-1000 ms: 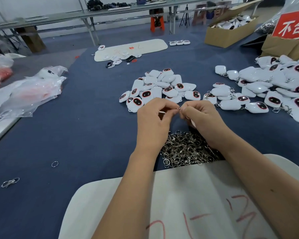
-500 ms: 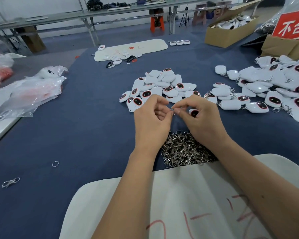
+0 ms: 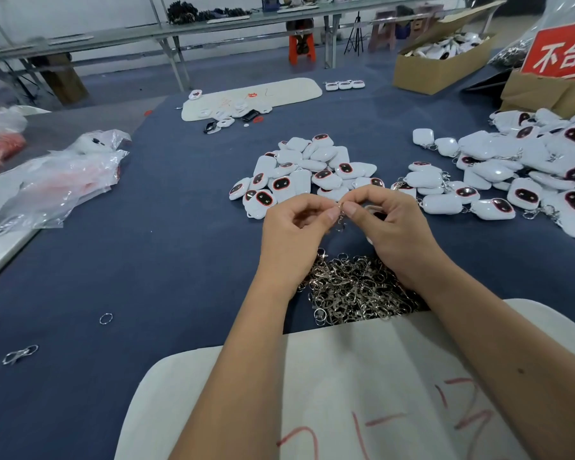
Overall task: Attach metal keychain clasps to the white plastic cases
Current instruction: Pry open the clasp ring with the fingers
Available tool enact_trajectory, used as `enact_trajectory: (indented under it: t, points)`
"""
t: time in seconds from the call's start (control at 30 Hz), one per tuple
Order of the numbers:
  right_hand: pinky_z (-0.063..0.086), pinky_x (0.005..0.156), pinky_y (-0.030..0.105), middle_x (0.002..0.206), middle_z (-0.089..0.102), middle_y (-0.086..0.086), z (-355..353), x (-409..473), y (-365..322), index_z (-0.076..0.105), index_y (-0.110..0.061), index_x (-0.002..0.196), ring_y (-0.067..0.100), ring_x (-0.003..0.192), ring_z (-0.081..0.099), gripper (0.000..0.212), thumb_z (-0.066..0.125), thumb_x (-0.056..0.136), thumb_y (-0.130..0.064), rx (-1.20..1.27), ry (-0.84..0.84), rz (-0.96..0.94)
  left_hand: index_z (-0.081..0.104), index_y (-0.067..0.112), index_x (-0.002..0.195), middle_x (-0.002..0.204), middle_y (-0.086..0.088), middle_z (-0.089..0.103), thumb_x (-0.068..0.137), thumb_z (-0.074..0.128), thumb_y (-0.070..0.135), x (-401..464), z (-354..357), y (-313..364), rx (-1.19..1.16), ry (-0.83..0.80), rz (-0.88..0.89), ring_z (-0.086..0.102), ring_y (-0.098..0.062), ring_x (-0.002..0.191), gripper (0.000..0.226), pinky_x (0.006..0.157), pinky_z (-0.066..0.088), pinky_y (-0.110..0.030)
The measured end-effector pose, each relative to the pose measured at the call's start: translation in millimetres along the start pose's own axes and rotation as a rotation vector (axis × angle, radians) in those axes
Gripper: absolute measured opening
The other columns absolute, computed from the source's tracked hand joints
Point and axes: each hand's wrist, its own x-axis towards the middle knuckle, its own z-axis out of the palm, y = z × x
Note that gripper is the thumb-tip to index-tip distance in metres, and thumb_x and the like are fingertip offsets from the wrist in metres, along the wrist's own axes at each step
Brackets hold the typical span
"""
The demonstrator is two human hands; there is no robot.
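Both hands meet above the blue table. My left hand [image 3: 296, 227] pinches the ring of a metal keychain clasp [image 3: 342, 218] between thumb and forefinger. My right hand [image 3: 392, 227] pinches the same clasp from the other side and cups a white plastic case [image 3: 375, 211], mostly hidden in its palm. A heap of loose metal clasps [image 3: 352, 287] lies just below the hands. A pile of white cases without clasps [image 3: 306, 171] sits right behind them. Cases with clasps attached [image 3: 512, 174] spread out to the right.
A white board [image 3: 362, 393] with red marks lies at the near edge under my forearms. A stray ring [image 3: 106, 318] and clasp [image 3: 20, 355] lie at left. Plastic bags [image 3: 57, 180] sit far left, cardboard boxes [image 3: 439, 68] and a red sign [image 3: 561, 51] at back right.
The hands drew slightly apart and lifted a little; the clasp now hangs visibly between the fingertips, and the white case shows inside my right palm.
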Motion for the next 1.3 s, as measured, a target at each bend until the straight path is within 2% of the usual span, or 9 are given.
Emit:
enact_trajectory:
  t: [0.13, 0.23, 0.43, 0.53, 0.6, 0.73, 0.97, 1.13, 1.3]
  points:
    - [0.041, 0.07, 0.035, 0.071, 0.063, -0.002, -0.2, -0.8, 0.9, 0.075, -0.018, 0.091, 0.021, 0.068, 0.046, 0.013, 0.067, 0.099, -0.014, 0.061, -0.015, 0.005, 0.076, 0.012, 0.093, 0.079, 0.009, 0.073, 0.096, 0.068, 0.005, 0.9, 0.6, -1.2, 0.013, -0.036, 0.024, 0.063, -0.003, 0.073, 0.012, 0.075, 0.057, -0.024]
    - [0.044, 0.073, 0.035, 0.074, 0.068, 0.003, -0.5, -0.8, -0.2, 0.075, -0.018, 0.091, 0.019, 0.071, 0.051, 0.014, 0.066, 0.1, -0.012, 0.071, -0.016, 0.012, 0.076, 0.008, 0.096, 0.076, 0.011, 0.072, 0.097, 0.065, 0.003, 0.3, 1.3, -0.6, 0.009, -0.054, 0.033, 0.062, 0.0, 0.069, 0.012, 0.071, 0.052, -0.016]
    - [0.047, 0.07, 0.039, 0.077, 0.071, 0.001, -1.0, -1.8, -1.1, 0.075, -0.018, 0.092, 0.024, 0.071, 0.053, 0.013, 0.068, 0.099, -0.011, 0.015, 0.009, -0.018, 0.073, 0.018, 0.091, 0.077, 0.014, 0.071, 0.097, 0.064, 0.005, -1.0, 6.4, 0.1, 0.106, -0.03, 0.071, 0.063, 0.0, 0.072, 0.016, 0.074, 0.054, -0.02]
    - [0.038, 0.062, 0.025, 0.066, 0.061, -0.02, 0.1, -3.2, -2.7, 0.074, -0.019, 0.09, 0.005, 0.062, 0.045, 0.013, 0.07, 0.097, -0.008, -0.064, 0.039, -0.061, 0.07, 0.016, 0.092, 0.084, 0.009, 0.069, 0.099, 0.061, 0.008, -2.3, 10.3, -2.2, 0.24, -0.003, 0.137, 0.063, -0.008, 0.079, 0.014, 0.077, 0.053, -0.026]
    - [0.037, 0.066, 0.014, 0.072, 0.063, -0.024, 1.2, -5.0, -6.1, 0.074, -0.016, 0.09, 0.0, 0.066, 0.051, 0.013, 0.072, 0.094, -0.004, -0.135, 0.077, -0.122, 0.067, 0.015, 0.092, 0.085, 0.007, 0.066, 0.1, 0.059, 0.009, -3.0, 11.3, -3.5, 0.32, 0.012, 0.186, 0.06, -0.009, 0.08, 0.014, 0.074, 0.048, -0.021]
    - [0.046, 0.078, 0.021, 0.088, 0.071, -0.007, 4.5, -7.4, -12.6, 0.075, -0.011, 0.089, 0.01, 0.087, 0.065, 0.012, 0.074, 0.088, 0.001, -0.238, 0.132, -0.239, 0.061, 0.019, 0.091, 0.088, 0.011, 0.061, 0.101, 0.055, 0.007, -3.7, 9.1, -3.4, 0.397, 0.047, 0.252, 0.053, -0.002, 0.082, 0.017, 0.072, 0.038, -0.011]
    - [0.047, 0.078, 0.025, 0.087, 0.07, -0.007, 5.6, -7.6, -12.5, 0.074, -0.011, 0.089, 0.013, 0.088, 0.064, 0.013, 0.073, 0.09, 0.002, -0.223, 0.158, -0.26, 0.063, 0.01, 0.093, 0.093, 0.001, 0.062, 0.102, 0.054, 0.005, -6.8, 11.0, -0.4, 0.415, 0.071, 0.308, 0.052, -0.008, 0.086, 0.013, 0.073, 0.038, -0.013]
    - [0.038, 0.067, 0.008, 0.067, 0.06, -0.028, 5.6, -6.5, -9.4, 0.071, -0.02, 0.088, -0.003, 0.066, 0.056, 0.02, 0.069, 0.095, -0.002, -0.079, 0.121, -0.151, 0.065, 0.008, 0.092, 0.09, 0.0, 0.064, 0.1, 0.057, 0.003, -7.6, 12.8, 4.6, 0.396, 0.11, 0.338, 0.054, -0.009, 0.084, 0.013, 0.072, 0.038, -0.014]
    - [0.035, 0.058, 0.015, 0.061, 0.055, -0.022, 4.8, -4.6, -5.8, 0.071, -0.02, 0.089, 0.003, 0.056, 0.039, 0.018, 0.069, 0.098, -0.005, 0.036, 0.084, -0.084, 0.064, 0.007, 0.093, 0.089, 0.0, 0.062, 0.1, 0.056, 0.002, -8.6, 12.9, 5.3, 0.371, 0.106, 0.338, 0.053, -0.011, 0.082, 0.012, 0.071, 0.038, -0.015]
